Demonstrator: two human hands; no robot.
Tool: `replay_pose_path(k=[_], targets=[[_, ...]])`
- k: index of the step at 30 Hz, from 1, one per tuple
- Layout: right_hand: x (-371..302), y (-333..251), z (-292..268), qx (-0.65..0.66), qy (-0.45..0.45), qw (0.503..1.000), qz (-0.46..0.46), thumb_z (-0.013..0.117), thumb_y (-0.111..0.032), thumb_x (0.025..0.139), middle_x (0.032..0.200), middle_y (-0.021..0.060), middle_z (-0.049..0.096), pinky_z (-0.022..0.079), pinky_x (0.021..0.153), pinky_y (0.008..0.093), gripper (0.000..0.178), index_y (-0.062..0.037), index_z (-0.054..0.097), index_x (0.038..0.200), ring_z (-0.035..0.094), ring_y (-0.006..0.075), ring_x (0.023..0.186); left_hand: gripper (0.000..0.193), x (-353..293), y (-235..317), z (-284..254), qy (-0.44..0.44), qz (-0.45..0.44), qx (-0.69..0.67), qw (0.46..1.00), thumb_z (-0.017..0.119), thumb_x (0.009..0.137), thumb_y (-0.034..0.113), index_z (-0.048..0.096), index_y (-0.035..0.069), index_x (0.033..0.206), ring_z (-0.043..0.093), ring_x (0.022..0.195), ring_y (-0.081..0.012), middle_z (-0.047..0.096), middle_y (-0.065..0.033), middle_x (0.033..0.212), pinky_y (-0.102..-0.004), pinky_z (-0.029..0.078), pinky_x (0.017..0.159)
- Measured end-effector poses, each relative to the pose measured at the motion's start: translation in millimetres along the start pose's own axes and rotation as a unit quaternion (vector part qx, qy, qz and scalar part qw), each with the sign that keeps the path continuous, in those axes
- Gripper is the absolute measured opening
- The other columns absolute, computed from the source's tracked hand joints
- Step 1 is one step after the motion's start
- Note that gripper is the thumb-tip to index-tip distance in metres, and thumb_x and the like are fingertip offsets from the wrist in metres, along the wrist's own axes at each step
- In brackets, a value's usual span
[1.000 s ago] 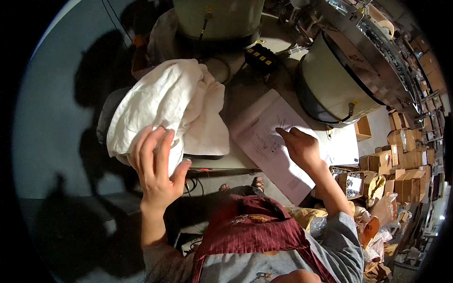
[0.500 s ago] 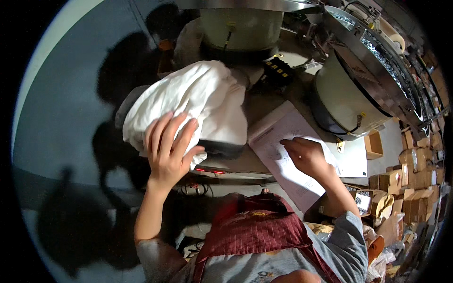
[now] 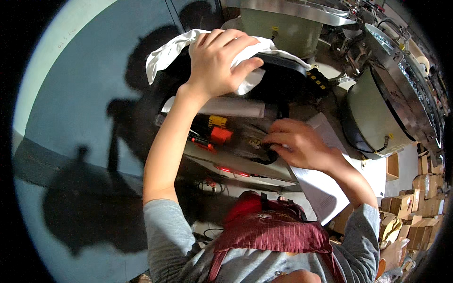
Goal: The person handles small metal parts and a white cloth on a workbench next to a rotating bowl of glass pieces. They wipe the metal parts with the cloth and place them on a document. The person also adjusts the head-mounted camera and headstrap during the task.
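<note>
A dark open case (image 3: 283, 155) lies on the bench in front of me, its black lid (image 3: 283, 70) tilted up toward the back. My left hand (image 3: 219, 63) grips the lid's upper edge through a white cloth (image 3: 172, 49), thumb spread to the right. In the case are a yellow piece (image 3: 217, 121), an orange-red piece (image 3: 221, 135) and a pale rolled sheet (image 3: 236, 107). My right hand (image 3: 297, 144) is at the case's front right corner, fingers curled and slightly blurred; what they hold, if anything, is hidden.
Printed paper sheets (image 3: 325, 188) lie right of the case, partly over the bench edge. Behind stand round pale-green machines with metal bowls (image 3: 377, 108) (image 3: 283, 33). A black block with yellow marks (image 3: 318, 80) is near the lid. Cardboard boxes (image 3: 401, 205) crowd the right.
The cloth-covered case has come open; my left hand has lifted its lid up and back with the cloth. My right hand has moved from the paper to the case's front right corner.
</note>
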State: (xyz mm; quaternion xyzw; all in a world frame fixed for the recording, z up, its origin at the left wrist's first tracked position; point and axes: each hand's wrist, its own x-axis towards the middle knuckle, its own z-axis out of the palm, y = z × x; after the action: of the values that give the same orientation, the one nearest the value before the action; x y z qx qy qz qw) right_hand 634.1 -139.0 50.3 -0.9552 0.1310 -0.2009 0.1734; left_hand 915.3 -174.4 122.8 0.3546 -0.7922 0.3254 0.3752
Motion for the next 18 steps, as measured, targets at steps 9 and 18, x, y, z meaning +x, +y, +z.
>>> replay_pose_path(k=[9,18], targets=[[24.7,12.1,26.4,0.038,0.004,0.999,0.017,0.072,-0.016,0.092,0.086,0.0165,0.068,0.055,0.071,0.0446,0.015,-0.0007,0.072,0.094,0.069,0.0359,0.080,0.038,3.5,-9.5,25.4,0.061,0.009,-0.019,0.998,0.072,0.092,0.046,0.077,0.012,0.108,0.069,0.092,-0.0268,0.075,-0.0046,0.104,-0.0383,0.050,0.080],[27.1,57.1,-2.3,-0.056,0.034,0.973,0.220,0.066,-0.019,0.096,0.081,0.0184,0.069,0.053,0.066,0.0433,0.017,-0.0029,0.070,0.100,0.069,0.0364,0.071,0.044,3.2,-27.7,45.4,0.109,0.007,-0.005,0.994,0.075,0.088,0.058,0.077,0.016,0.102,0.070,0.089,-0.0198,0.076,0.0012,0.096,-0.0361,0.047,0.081]])
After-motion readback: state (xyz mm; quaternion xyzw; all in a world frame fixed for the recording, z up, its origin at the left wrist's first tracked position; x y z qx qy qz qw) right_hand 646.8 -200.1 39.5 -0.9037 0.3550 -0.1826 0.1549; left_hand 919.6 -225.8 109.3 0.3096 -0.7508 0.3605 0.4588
